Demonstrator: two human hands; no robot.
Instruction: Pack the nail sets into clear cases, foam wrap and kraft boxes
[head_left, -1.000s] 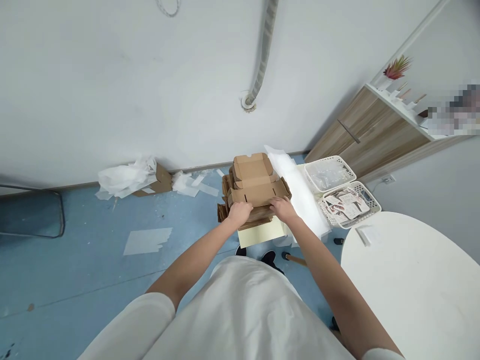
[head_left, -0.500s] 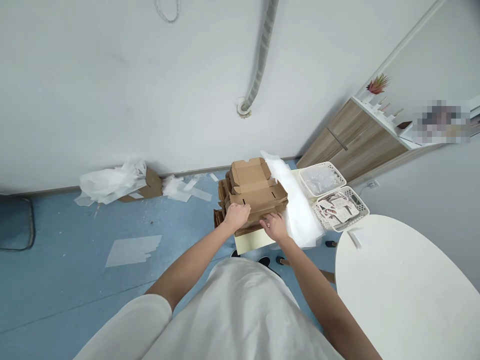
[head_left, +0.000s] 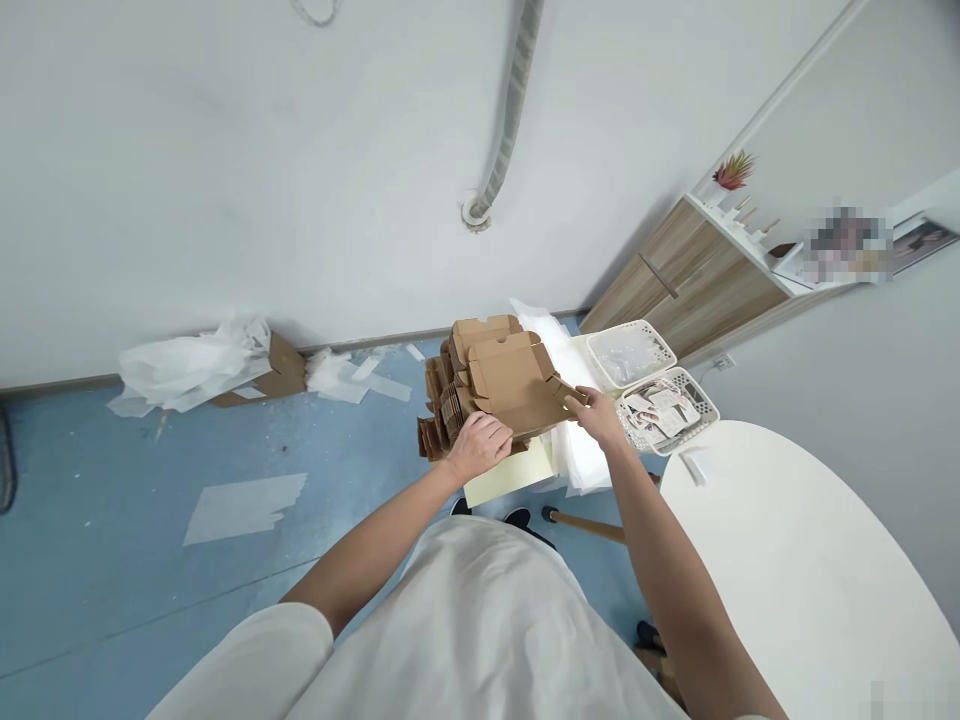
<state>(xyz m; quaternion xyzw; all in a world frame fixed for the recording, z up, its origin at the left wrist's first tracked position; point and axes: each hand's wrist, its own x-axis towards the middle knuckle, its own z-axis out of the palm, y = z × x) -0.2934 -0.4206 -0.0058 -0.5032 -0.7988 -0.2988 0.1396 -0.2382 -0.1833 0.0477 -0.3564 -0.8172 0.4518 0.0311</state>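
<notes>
A brown cardboard box [head_left: 517, 377], partly folded with its lid flap opened out, lies on top of a stack of flattened boxes [head_left: 448, 408]. My left hand [head_left: 480, 446] is closed on the box's near left corner. At its right side my right hand [head_left: 596, 414] grips a raised side flap between thumb and fingers. Under the stack a pale yellow surface [head_left: 510, 478] shows at the near edge. White foam sheets [head_left: 589, 462] lie just right of the stack, partly behind my right hand.
Right of the sheets are a basket of clear bags [head_left: 632, 356] and a basket of printed cards [head_left: 666, 410]. A round white table [head_left: 795, 540] stands at the right, a wooden cabinet [head_left: 697, 275] behind. Wrapping scraps [head_left: 195, 368] lie by the wall.
My right hand has moved right and up from the box's front edge to its right side flap. The top box has shifted on the stack, and its right side now stands up. The view has shifted slightly.
</notes>
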